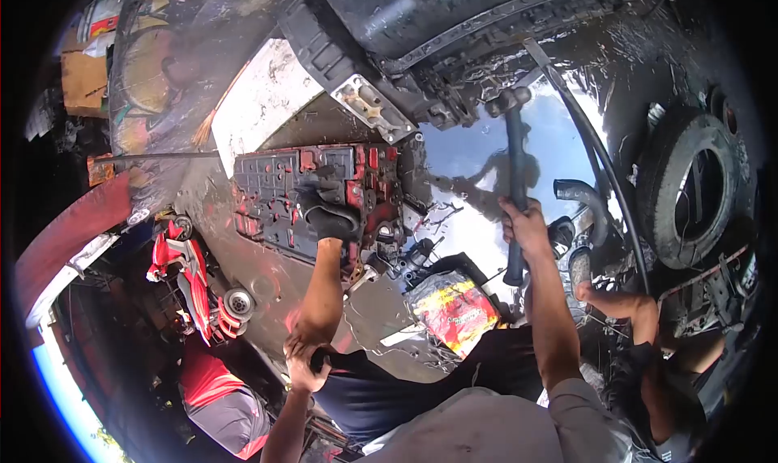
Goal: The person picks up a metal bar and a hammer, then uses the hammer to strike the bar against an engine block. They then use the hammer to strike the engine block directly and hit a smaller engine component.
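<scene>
1 hammer (516, 167): long dark handle, metal head (510, 100) (at far end), in right hand (528, 229).

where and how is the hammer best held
Probably by the lower handle, coming from the wearer's side: the long, straight shaft points back that way, with the heavy-looking head at the far end. The right hand now grips higher up.

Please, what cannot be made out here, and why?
Head view:
- Part of the long dark hammer handle: hidden by the right hand.
- Part of the red-and-black metal block: hidden by a co-worker's black-gloved hand.
- Whether the left hand holds anything: fingers hide it.
- Lettering on the shiny red-and-yellow bag: too small.
</scene>
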Motion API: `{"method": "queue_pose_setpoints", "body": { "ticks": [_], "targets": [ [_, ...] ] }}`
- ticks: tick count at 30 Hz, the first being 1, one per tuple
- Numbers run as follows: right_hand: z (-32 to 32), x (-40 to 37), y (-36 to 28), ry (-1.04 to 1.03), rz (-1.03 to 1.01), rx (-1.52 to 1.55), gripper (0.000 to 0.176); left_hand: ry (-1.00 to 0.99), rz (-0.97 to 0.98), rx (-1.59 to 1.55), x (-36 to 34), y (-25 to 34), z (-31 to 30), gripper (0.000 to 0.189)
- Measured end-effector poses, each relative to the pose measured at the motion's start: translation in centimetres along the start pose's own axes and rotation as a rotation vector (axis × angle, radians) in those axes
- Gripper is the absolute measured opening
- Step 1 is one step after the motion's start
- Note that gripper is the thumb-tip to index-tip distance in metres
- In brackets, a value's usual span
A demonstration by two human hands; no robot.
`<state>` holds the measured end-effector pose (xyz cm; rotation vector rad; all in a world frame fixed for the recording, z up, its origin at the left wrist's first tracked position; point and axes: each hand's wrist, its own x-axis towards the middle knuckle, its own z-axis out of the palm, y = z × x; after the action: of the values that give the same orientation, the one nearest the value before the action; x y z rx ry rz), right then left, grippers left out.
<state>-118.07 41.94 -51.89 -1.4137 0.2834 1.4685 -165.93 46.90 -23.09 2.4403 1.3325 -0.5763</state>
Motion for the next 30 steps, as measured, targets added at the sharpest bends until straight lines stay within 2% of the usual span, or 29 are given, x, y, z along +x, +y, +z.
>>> {"method": "queue_pose_setpoints", "body": {
  "ticks": [2, 3, 4, 5, 6, 7, 9, 10, 12, 13, 14, 15, 17, 18, 19, 20, 21, 24, 25, 26, 27, 28, 30],
  "targets": [
    [-5.2, -6.7, -6.2, 0.148, -0.223, -0.229, 0.027, 0.05, 0.022, 0.006, 0.4, 0.5, -0.5, 0.027],
    [-8.6, -8.8, -9.0, 0.334, -0.407, -0.454, 0.028, 0.041, 0.042, -0.006, 0.5, 0.1, -0.5, 0.026],
    [-10.5, -11.8, -12.6, 0.435, -0.517, -0.39, 0.034, 0.041, 0.04, 0.012, 0.6, 0.2, -1.0, 0.027],
    [-11.8, -14.5, -15.8, 0.656, -0.678, -0.433, 0.032, 0.039, 0.037, 0.033, 0.8, 0.4, -1.5, 0.027],
    [-16.0, -15.8, -17.5, 0.649, -0.762, -0.27, 0.035, 0.039, 0.033, 0.053, 1.1, 0.4, -1.6, 0.027],
    [-17.2, -17.2, -20.7, 0.656, -0.957, -0.087, 0.044, 0.011, 0.01, 0.031, 0.8, -0.3, -1.4, 0.029],
    [-18.9, -17.8, -26.8, 0.335, -1.357, 0.108, 0.037, 0.019, 0.018, 0.067, 0.6, -0.7, -1.2, 0.03],
    [-20.3, -16.2, -28.3, 0.728, -1.573, 0.202, 0.041, 0.031, 0.025, 0.086, 0.9, -1.3, -1.0, 0.031],
    [-22.2, -8.2, -24.5, 0.473, -1.596, 0.464, 0.041, 0.041, 0.034, 0.028, 0.7, -2.2, -0.2, 0.032],
    [-21.2, -2.2, -20.6, 0.603, -1.425, 0.506, 0.042, 0.027, 0.018, 0.012, 0.6, -2.1, -0.1, 0.033],
    [-15.7, 4.3, -15.1, 0.644, -1.177, 0.514, 0.043, 0.016, 0.004, -0.007, 0.8, -1.6, -0.1, 0.033],
    [-9.1, 10.1, -8.7, 0.574, -0.884, 0.517, 0.043, -0.031, -0.015, 0.006, 0.8, -0.9, -0.4, 0.032],
    [2.6, 17.0, 3.9, 0.248, -0.151, 0.419, 0.045, -0.015, -0.049, 0.004, 0.1, -0.4, -0.2, 0.032],
    [4.3, 17.8, 8.1, 0.1, 0.12, 0.328, 0.046, 0.0, -0.052, -0.001, 0.5, -0.5, 0.0, 0.033],
    [2.9, 17.5, 10.0, 0.048, 0.199, 0.274, 0.046, 0.006, -0.017, 0.037, 1.3, -0.1, -0.6, 0.033],
    [0.5, 17.4, 11.0, 0.035, 0.191, 0.242, 0.047, 0.015, 0.005, 0.074, 1.3, 0.4, -0.9, 0.033],
    [-2.4, 14.0, 9.3, 0.105, 0.168, 0.25, 0.038, 0.035, 0.008, 0.067, 0.7, -0.8, -0.4, 0.034],
    [-11.2, -0.6, -0.8, 0.405, -0.102, 0.191, 0.022, -0.008, -0.03, 0.091, 0.6, -1.3, -0.9, 0.035],
    [-14.5, -4.7, -3.8, 0.407, -0.297, 0.007, 0.029, -0.027, -0.031, 0.077, 1.0, -1.1, -1.2, 0.034],
    [-14.9, -8.7, -7.9, 0.55, -0.437, -0.023, 0.035, -0.032, -0.027, 0.074, 1.0, -1.2, -1.6, 0.034],
    [-17.8, -10.6, -10.1, 0.589, -0.654, 0.011, 0.038, -0.031, -0.022, 0.071, 1.3, -1.4, -1.7, 0.034],
    [-17.1, -11.9, -14.4, 0.778, -0.82, 0.127, 0.039, -0.035, -0.017, 0.066, 1.5, -1.7, -1.7, 0.034],
    [-23.5, -9.9, -16.8, 0.736, -1.133, 0.22, 0.034, -0.021, 0.01, 0.08, 2.0, -2.4, -1.6, 0.036]
  ]
}}
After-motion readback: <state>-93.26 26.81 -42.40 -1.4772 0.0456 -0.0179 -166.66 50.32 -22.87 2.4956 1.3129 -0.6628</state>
